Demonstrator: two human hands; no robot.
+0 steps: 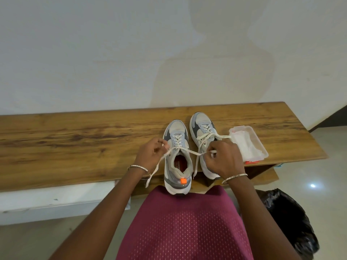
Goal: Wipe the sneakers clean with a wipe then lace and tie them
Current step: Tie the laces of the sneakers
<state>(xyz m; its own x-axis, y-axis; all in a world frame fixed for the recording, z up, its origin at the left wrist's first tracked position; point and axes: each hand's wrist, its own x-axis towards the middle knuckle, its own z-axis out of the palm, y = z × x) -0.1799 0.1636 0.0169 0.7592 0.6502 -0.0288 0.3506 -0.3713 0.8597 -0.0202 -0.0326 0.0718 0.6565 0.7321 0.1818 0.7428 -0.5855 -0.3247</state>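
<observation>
Two grey and white sneakers stand side by side on a wooden bench (75,143), toes toward the wall. The left sneaker (177,158) has an orange heel tab and hangs slightly over the bench's front edge. Its white lace (193,152) is pulled out sideways to both sides above the tongue. My left hand (150,154) pinches the lace's left end, whose tail dangles past the bench edge. My right hand (223,158) pinches the right end and covers the rear of the right sneaker (201,128), whose laces trail loose toward the wipes.
A clear plastic tub (257,141) holding white wipes sits on the bench right of the sneakers, near the bench's right end. A black plastic bag (293,222) lies on the floor at lower right. A white ledge (56,199) runs below the bench at left.
</observation>
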